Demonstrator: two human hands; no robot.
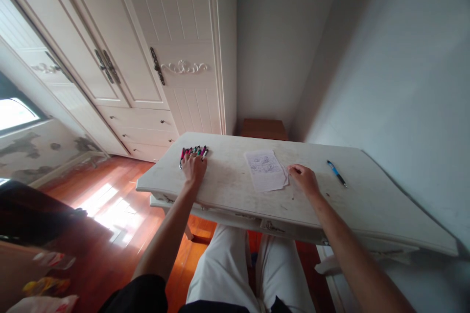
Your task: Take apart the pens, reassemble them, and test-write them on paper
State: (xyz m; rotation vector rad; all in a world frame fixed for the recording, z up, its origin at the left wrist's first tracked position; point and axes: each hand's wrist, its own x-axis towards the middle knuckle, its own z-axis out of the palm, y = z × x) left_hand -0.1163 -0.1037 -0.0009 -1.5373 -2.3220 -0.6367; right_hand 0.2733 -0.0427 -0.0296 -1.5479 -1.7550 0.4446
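Toward the table's left end, my left hand (194, 167) lies palm down on a row of colored pens (203, 152), its fingers spread over them and touching them. Pink, purple, green and white barrels show past the fingertips; the rest is hidden under the hand. Near the middle lies a small stack of lined paper sheets (265, 170), the top one covered in blue ink scribbles. My right hand (303, 177) rests just right of the sheets, with fingers curled and fingertips close to the paper's edge. Whether it pinches anything is hidden.
A blue and black pen (337, 173) lies farther right on the worn white table (227, 144). Behind stand a white wardrobe (187, 24) and a brown box (264, 128). A grey wall (396, 83) borders the right side. Small dark bits dot the tabletop.
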